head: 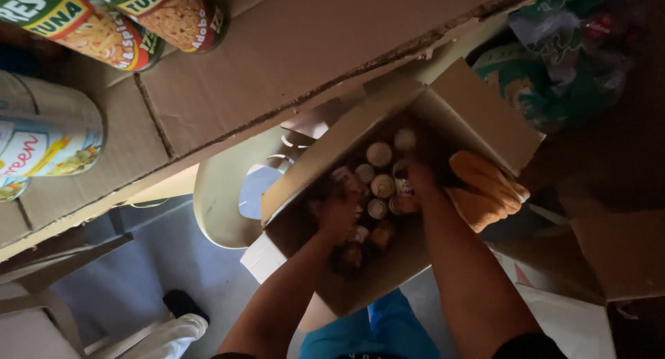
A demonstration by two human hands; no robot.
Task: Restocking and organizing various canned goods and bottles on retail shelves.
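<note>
Both hands are sunk into an open cardboard box (478, 116) packed w/ small bottles (379, 186), caps up. The box is taken as landmark.

Left hand (339, 210): inside the box at its left-centre, laid over the bottles; fingers are curled down among them, but whether one is actually gripped can't be told, too dark. Right hand (415, 182): inside the box, right of centre, closed round one small bottle (404, 196) near the middle rows.

Outside the box: a yellow cloth (485, 189) is draped over its right edge, touching the flap. A pale plastic chair (225, 193) is seen under the box's left side, apparently carrying it. Above-left of the box runs a cardboard-lined shelf (277, 61) w/ cans (131, 19) on it. Plastic bags (561, 54) sit above-right of the box, well apart.

Risks, as judged: the box looks only partly borne by the chair, so downward pressure from either arm could tip it & spill bottles. Tight packing means neighbours may be knocked over when one is lifted. Poor light makes a weak grip likely; a slip would drop a bottle back onto the rest.
</note>
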